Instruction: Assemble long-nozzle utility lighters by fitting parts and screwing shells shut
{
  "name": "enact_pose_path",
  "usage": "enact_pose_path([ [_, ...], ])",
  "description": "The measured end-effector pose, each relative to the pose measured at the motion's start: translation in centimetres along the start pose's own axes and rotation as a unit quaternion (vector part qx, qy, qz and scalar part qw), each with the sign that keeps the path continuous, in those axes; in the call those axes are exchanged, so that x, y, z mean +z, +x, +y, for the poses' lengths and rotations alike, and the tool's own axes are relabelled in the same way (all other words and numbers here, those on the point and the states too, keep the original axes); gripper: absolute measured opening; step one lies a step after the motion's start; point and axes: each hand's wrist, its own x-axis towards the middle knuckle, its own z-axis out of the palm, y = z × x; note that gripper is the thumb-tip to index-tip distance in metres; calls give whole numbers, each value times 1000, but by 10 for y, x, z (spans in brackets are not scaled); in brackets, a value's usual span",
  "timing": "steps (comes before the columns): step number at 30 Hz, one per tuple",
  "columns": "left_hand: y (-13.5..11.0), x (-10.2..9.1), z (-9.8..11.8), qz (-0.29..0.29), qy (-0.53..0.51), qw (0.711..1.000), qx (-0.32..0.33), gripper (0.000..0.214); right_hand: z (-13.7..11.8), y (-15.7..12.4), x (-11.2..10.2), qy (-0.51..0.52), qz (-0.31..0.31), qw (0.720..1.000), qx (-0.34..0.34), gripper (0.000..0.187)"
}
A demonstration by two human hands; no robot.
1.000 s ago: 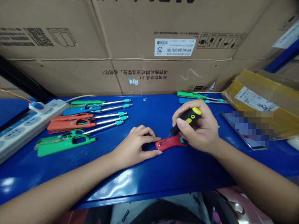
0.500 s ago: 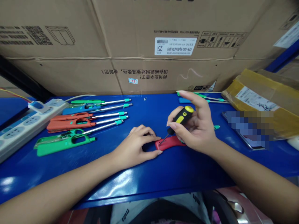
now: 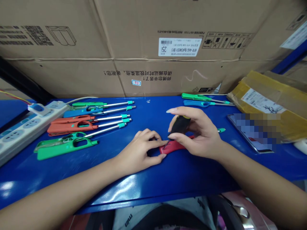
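Note:
A red long-nosed lighter [image 3: 174, 145] lies on the blue table [image 3: 148, 179] in front of me. My left hand [image 3: 140, 151] pinches its near end between thumb and forefinger, holding it down. My right hand [image 3: 195, 134] is closed round a small screwdriver [image 3: 178, 126] with a black and yellow handle. Its tip rests on the red lighter close to my left fingertips. The lighter's teal nozzle tip [image 3: 222, 130] pokes out behind my right hand.
Several red, green and blue lighters [image 3: 81, 126] lie in a row at left beside a white power strip [image 3: 21, 129]. Two more lighters [image 3: 203, 99] lie at the back. A phone [image 3: 254, 132] and a taped parcel [image 3: 271, 102] sit right. Cardboard boxes [image 3: 144, 48] wall the back.
My right hand has turned the screwdriver, lowering its handle and moving its fingers over the yellow cap. The left hand has stayed pinched on the red lighter.

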Motion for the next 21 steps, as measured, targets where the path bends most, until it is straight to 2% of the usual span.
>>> enact_pose_path([
  [3,0,1,-1,3,-4,1000,5,31,5,0,-1,-43,30,999,-10,56],
  [6,-1,2,-2,4,-6,1000,5,33,4,1,-5,5,-15,1000,16,54],
  [8,-1,2,-2,3,-6,1000,6,33,2,2,-5,17,-22,1000,14,52],
  [12,-1,2,-1,1,1,1000,3,34,1,4,-5,-69,45,995,-59,46],
  [18,-1,3,-2,9,0,1000,7,33,-4,6,-6,-53,-22,997,-49,44],
  [21,0,4,-3,6,2,1000,12,35,-6,7,-5,-122,52,987,-90,32],
])
